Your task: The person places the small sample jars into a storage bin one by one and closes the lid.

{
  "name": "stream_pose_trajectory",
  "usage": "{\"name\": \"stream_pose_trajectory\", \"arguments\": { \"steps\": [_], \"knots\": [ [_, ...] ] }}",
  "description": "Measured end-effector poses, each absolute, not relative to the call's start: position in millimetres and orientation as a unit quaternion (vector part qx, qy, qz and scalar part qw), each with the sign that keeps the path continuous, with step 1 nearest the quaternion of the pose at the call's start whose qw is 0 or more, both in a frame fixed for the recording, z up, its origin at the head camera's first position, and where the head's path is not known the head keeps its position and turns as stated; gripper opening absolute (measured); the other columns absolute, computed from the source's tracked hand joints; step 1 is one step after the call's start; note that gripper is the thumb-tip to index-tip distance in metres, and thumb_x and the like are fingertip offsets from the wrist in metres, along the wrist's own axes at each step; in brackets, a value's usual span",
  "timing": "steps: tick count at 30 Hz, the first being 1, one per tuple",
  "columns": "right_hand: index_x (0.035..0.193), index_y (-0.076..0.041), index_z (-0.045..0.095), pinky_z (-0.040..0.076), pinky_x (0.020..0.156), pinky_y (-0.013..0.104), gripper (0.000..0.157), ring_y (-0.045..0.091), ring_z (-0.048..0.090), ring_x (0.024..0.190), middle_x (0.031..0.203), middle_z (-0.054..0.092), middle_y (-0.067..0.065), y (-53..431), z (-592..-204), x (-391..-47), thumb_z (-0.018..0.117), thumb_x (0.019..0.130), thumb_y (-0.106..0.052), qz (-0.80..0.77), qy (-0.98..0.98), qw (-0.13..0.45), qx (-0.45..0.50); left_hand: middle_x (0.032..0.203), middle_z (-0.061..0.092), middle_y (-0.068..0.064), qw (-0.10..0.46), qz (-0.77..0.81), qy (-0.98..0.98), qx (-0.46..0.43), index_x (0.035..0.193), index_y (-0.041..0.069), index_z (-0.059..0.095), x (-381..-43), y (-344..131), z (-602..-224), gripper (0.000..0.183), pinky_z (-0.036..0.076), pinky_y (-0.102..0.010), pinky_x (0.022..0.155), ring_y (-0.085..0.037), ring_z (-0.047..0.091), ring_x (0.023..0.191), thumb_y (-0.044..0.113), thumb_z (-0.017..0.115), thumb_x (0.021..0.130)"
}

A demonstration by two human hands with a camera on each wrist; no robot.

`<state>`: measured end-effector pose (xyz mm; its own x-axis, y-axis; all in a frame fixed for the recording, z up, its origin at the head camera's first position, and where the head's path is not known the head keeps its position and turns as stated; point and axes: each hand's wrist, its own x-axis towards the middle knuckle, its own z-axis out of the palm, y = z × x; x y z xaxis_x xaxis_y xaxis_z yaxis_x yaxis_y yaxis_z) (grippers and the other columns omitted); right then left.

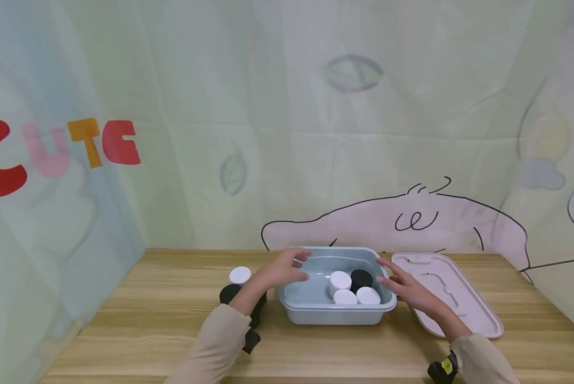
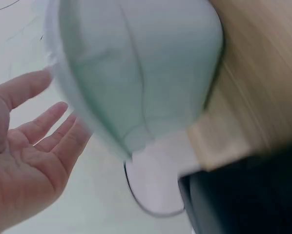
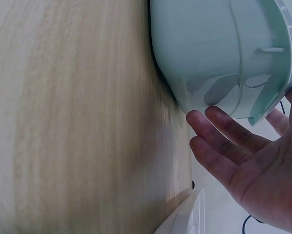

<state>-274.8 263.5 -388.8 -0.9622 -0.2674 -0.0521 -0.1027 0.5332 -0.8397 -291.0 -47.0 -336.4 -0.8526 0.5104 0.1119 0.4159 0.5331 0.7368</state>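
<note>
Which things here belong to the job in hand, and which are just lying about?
Apparently in the job:
left hand and right hand, at either side
blue-grey bin
three white pieces and black piece inside

Apparently lying about:
pink lid-like panel, right
outer white piece and outer black piece, left, possibly related

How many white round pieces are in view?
4 white pieces: one beside the black piece in the bin, two along its near wall, one left of it. Others may be hidden.
</note>
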Motion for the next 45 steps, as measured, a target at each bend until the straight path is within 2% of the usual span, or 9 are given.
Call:
{"name": "stream_pose_trajectory", "arguments": {
  "steps": [7,18,28,38,45],
  "knots": [
    [0.145,-0.016,0.020,0.045,0.086,0.051,0.061,0.045,0.039,0.120,0.137,0.030,0.033,265.6,-390.0,-274.3,0.048,0.093,-0.034,-0.472,0.871,0.086,-0.103,0.117,0.055,-0.023,0.028,0.419,0.875,0.240,0.123,-0.004,0.051,-281.4,-79.9,-330.7,0.046,0.045,-0.043,0.088,-0.037,0.054,0.106,0.005,0.065,0.080],
    [0.145,-0.015,0.020,0.045,0.086,0.051,0.060,0.047,0.037,0.121,0.138,0.028,0.034,265.6,-389.2,-273.5,0.047,0.094,-0.033,-0.473,0.870,0.088,-0.109,0.116,0.058,-0.019,-0.023,0.411,0.888,0.205,0.120,0.000,0.055,-268.3,-122.4,-342.3,0.041,0.045,-0.044,0.088,-0.034,0.054,0.107,0.010,0.066,0.081],
    [0.145,-0.015,0.020,0.044,0.086,0.052,0.061,0.048,0.035,0.122,0.138,0.026,0.034,263.4,-385.8,-273.8,0.047,0.094,-0.033,-0.471,0.871,0.086,-0.113,0.110,0.060,-0.018,-0.052,0.409,0.893,0.178,0.116,-0.002,0.056,-260.7,-156.9,-352.7,0.040,0.047,-0.043,0.084,-0.034,0.056,0.100,0.006,0.068,0.079],
    [0.145,-0.016,0.020,0.044,0.087,0.052,0.061,0.048,0.035,0.122,0.139,0.026,0.033,261.5,-387.0,-275.1,0.047,0.094,-0.035,-0.472,0.870,0.089,-0.110,0.103,0.061,-0.020,-0.053,0.397,0.903,0.153,0.111,-0.006,0.057,-252.4,-177.8,-365.1,0.039,0.049,-0.042,0.080,-0.034,0.059,0.093,0.001,0.070,0.075],
    [0.145,-0.016,0.020,0.045,0.085,0.051,0.060,0.046,0.038,0.120,0.138,0.028,0.033,261.9,-388.3,-274.4,0.047,0.094,-0.033,-0.473,0.870,0.088,-0.107,0.107,0.059,-0.019,-0.016,0.389,0.908,0.157,0.110,-0.004,0.058,-255.2,-184.6,-372.1,0.043,0.048,-0.043,0.080,-0.033,0.058,0.094,0.001,0.071,0.070]
  ]
}}
